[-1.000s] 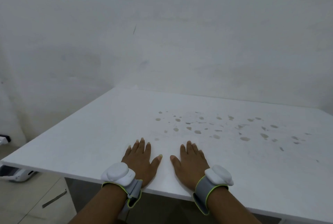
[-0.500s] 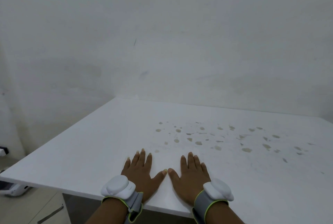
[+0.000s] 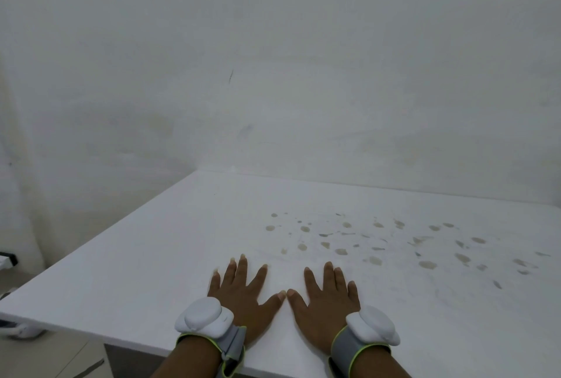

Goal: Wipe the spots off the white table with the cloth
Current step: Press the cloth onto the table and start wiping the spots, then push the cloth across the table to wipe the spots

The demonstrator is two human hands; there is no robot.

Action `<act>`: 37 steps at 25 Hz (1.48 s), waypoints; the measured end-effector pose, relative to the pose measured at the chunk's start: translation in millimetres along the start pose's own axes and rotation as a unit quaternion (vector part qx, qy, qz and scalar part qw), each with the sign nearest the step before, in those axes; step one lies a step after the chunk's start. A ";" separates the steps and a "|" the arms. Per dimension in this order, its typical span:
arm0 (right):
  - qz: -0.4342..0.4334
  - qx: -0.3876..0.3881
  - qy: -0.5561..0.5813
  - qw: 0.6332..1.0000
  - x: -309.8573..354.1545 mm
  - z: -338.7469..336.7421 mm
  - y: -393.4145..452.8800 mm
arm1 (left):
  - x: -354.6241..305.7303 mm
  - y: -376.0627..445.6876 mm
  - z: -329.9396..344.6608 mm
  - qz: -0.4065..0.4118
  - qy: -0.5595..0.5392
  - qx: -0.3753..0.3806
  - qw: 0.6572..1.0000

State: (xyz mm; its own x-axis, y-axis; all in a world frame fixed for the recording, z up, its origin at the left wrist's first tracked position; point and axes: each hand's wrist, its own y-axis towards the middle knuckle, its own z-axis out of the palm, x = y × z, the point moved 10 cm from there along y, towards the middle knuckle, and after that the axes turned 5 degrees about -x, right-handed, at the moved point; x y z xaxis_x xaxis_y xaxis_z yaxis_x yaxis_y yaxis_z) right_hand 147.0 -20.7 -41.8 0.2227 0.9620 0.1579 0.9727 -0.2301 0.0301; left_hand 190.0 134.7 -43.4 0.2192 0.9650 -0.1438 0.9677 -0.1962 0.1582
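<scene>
Both hands are lying flat, palms down, on the white worktop (image 3: 151, 256) near its front edge. The left hand (image 3: 243, 295) is spreading its fingers wide and holding nothing, and the right hand (image 3: 326, 301) is doing the same just beside it, the two thumb tips almost touching or touching; which one is hard to tell. Each wrist is wearing a grey band with a white rounded device (image 3: 203, 317) on top. The brownish spots (image 3: 376, 244) are sitting scattered across the worktop beyond the fingertips and trailing off toward the right side, well apart from the left edge. A pale wall (image 3: 273, 74) is rising behind the worktop, carrying a short dark mark (image 3: 230, 77).
</scene>
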 end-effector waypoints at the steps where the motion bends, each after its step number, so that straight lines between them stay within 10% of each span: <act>1: 0.001 -0.001 0.001 1.000 -0.2 0.6 2.4 | 0.7 2.0 0.9 -0.001 -0.001 -0.001 1.000; 37: 0.038 -0.020 0.010 0.999 2.9 -2.6 110.8 | 6.4 117.3 18.0 -0.023 -0.005 -0.040 0.999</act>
State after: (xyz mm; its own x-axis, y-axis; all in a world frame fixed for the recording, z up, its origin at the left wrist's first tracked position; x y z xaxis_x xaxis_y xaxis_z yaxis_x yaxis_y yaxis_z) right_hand 255.3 -43.7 -35.4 0.2943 0.9384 0.1812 0.9495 -0.3087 0.0567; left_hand 307.2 114.8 -43.3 0.1771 0.9706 -0.1628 0.9639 -0.1376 0.2281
